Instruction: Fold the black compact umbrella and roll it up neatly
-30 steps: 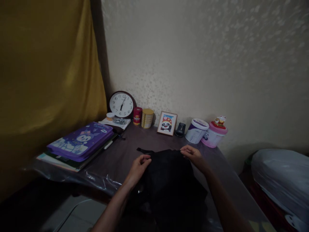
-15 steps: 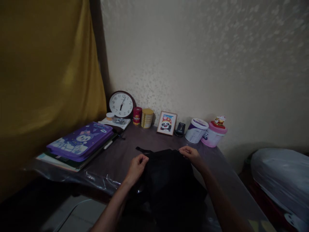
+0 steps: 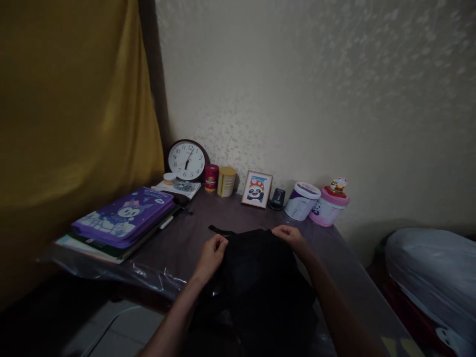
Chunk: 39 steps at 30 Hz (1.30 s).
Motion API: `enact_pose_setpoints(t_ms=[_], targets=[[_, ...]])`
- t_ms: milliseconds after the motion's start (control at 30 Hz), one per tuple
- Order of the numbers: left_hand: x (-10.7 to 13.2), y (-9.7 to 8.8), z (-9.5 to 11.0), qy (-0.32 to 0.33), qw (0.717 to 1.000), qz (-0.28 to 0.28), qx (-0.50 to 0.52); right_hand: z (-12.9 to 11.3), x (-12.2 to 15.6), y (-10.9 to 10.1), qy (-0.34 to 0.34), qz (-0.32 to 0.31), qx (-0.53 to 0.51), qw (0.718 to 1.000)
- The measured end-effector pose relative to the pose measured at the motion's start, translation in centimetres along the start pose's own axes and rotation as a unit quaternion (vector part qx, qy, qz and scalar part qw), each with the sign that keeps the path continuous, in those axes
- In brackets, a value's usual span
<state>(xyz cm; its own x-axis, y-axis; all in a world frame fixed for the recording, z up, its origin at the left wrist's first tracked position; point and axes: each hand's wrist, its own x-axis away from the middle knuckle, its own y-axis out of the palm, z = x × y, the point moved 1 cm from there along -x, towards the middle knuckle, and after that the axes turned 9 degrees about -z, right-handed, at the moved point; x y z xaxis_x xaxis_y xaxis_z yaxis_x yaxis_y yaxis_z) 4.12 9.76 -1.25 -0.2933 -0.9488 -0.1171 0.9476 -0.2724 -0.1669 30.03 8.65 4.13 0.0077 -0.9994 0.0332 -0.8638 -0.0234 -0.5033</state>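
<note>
A black cloth item (image 3: 266, 277) hangs over the near side of the table, its top edge lying toward the wall. It is too dark to make out its exact kind. From its upper left corner a thin black strap (image 3: 219, 230) sticks out to the left. My left hand (image 3: 212, 254) pinches the cloth at that corner, fingers closed. At the upper right corner my right hand (image 3: 292, 238) grips the same edge between thumb and fingers. The lower part of the cloth fades into shadow.
Along the wall stand a clock (image 3: 186, 159), a red can (image 3: 211, 178), a yellow can (image 3: 226, 182), a framed panda picture (image 3: 256, 189), a black gadget (image 3: 277, 199) and two tubs (image 3: 302, 202). A purple case (image 3: 124, 217) lies on books at left. A wrapped bundle (image 3: 431, 272) sits right.
My right hand has shifted slightly left, with its corner of the cloth. My left hand has hardly moved.
</note>
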Motion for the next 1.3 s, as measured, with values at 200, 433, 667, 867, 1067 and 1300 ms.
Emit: enact_pose_setpoints(t_ms=[200, 433, 667, 867, 1067, 1300], targets=[[0.0, 0.1, 0.4, 0.006, 0.999, -0.028, 0.015, -0.4, 0.1, 0.1, 0.0, -0.056, 0.038, 0.998], [-0.5, 0.4, -0.3, 0.006, 1.0, -0.025, 0.001, 0.7, -0.7, 0.3, 0.039, -0.05, 0.031, 0.998], [-0.8, 0.3, -1.0, -0.007, 0.999, -0.029, -0.01, 0.0, 1.1, -1.1, -0.015, -0.048, 0.014, 0.999], [-0.8, 0.5, -1.5, -0.002, 0.999, -0.029, -0.013, -0.8, 3.5, -2.1, -0.019, -0.153, 0.03, 0.988], [-0.7, 0.2, -1.3, 0.025, 0.996, -0.068, -0.046, -0.3, 2.9, -2.2, -0.038, -0.121, 0.036, 0.991], [-0.8, 0.1, -1.5, 0.011, 0.993, -0.07, -0.1, 1.5, 0.4, 1.0, 0.011, -0.01, 0.015, 1.0]])
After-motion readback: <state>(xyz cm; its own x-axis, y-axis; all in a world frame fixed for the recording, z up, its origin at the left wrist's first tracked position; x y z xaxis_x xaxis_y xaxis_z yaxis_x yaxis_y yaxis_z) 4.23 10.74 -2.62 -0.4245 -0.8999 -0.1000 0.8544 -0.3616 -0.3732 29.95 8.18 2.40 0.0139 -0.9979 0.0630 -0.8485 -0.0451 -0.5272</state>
